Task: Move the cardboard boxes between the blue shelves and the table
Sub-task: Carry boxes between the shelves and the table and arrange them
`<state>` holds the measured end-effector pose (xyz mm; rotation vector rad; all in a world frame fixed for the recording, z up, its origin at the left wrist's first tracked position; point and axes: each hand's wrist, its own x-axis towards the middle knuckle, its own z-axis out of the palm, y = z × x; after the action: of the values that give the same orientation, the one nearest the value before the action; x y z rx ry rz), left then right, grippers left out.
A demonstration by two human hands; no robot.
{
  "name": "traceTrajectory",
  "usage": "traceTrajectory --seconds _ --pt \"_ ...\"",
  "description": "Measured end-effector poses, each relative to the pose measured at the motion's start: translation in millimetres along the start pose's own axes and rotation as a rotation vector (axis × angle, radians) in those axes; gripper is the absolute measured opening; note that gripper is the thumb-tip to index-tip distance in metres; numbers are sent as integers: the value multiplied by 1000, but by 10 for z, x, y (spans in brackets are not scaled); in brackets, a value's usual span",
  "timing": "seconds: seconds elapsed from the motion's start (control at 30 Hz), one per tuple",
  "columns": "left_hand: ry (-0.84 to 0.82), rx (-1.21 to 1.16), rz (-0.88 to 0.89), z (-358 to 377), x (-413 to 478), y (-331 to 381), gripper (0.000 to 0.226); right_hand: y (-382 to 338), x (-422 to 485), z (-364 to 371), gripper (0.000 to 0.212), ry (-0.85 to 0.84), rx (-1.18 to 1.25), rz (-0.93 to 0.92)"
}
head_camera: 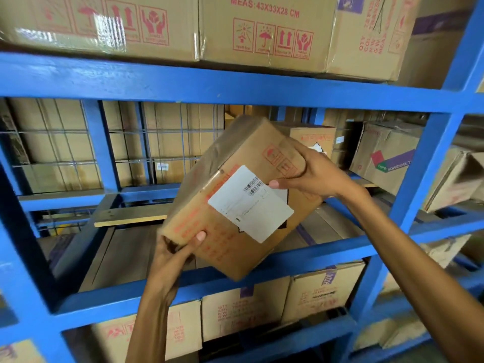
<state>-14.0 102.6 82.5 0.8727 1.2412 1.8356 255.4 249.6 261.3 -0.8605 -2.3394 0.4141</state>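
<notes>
A small cardboard box (230, 195) with a white barcode label and red print is tilted in the air in front of the middle bay of the blue shelves (235, 87). My left hand (175, 252) grips its lower left corner, thumb on the front face. My right hand (311, 171) clamps its upper right edge from the right. The box hangs partly over the front rail of the shelf, above the wooden shelf board (125, 252). No table is in view.
Large boxes (264, 32) with red handling symbols fill the shelf above. More boxes (241, 310) stand on the shelf below. Behind the held box sit another small box (314, 140) and a box with purple tape (385, 155). A wire mesh (52, 145) backs the left of the bay.
</notes>
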Motion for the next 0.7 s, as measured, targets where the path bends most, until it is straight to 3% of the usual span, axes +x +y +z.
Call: traceTrajectory --seconds 0.17,0.23,0.4,0.6,0.7 --pt "28 103 214 94 -498 280 86 5 -859 293 72 177 192 90" --pt "4 185 267 142 -708 363 87 13 -1247 411 71 233 309 157" --pt "-114 361 345 330 -1263 401 115 49 -2237 479 78 431 367 268" --pt "-275 432 337 918 -1813 331 122 64 -3420 172 62 629 417 365" --pt "-407 393 325 1423 -2099 208 113 92 -4130 -37 65 754 395 461"
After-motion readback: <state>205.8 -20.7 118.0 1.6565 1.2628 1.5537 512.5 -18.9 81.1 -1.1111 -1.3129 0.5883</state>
